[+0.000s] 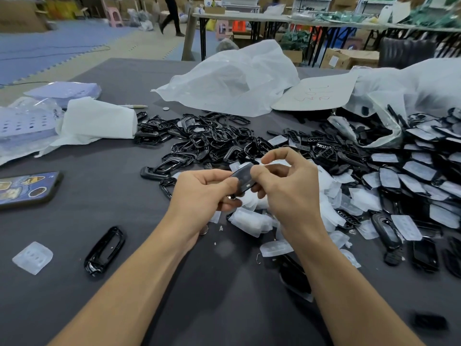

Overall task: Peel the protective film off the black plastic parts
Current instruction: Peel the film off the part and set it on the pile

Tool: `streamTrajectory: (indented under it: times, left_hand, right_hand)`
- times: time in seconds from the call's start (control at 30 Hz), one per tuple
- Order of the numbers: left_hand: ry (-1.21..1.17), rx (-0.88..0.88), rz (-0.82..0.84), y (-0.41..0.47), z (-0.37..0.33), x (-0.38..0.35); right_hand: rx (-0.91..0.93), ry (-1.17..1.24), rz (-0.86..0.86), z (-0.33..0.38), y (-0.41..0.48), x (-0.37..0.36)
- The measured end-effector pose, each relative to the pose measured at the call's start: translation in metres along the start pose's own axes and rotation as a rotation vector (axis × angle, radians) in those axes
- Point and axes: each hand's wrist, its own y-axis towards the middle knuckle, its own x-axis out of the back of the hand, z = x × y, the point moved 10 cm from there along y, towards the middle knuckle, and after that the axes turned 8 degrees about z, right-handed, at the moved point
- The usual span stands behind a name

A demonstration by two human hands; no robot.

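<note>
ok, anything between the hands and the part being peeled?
Nothing visible. The left hand holds the black part and the right hand pinches its other end, so both are in contact. The heap of peeled films lies directly under the hands, with only open air between.

Matt dark grey cloth covers the bench (119, 201). The black plastic parts (199, 141) are glossy and smooth; the film (32, 257) is milky and translucent. The far bags (232, 78) are thin, crinkled plastic.
</note>
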Motion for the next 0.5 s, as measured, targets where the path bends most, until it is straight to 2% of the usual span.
streamTrajectory:
  times: [0.07, 0.23, 0.3, 0.4, 0.5]
  left_hand:
    - [-0.037, -0.003, -0.045, -0.001, 0.001, 0.002]
    - [-0.106, -0.017, -0.066, -0.007, 0.002, -0.005]
    - [-0.027, -0.035, -0.058, -0.006, 0.000, -0.006]
    - [0.180, -0.116, -0.142, -0.005, -0.010, 0.008]
    - [0.180, -0.149, -0.115, -0.002, -0.014, 0.011]
  right_hand:
    - [-0.057, 0.096, 0.034, -0.008, 0.002, -0.004]
    - [-0.082, -0.003, 0.153, -0.013, 0.002, -0.021]
    - [-0.075, -0.003, 0.144, -0.014, 0.003, -0.019]
    - [-0.083, -0.041, 0.149, -0.015, 0.006, -0.016]
    - [-0.105, -0.088, 0.243, -0.015, 0.002, -0.024]
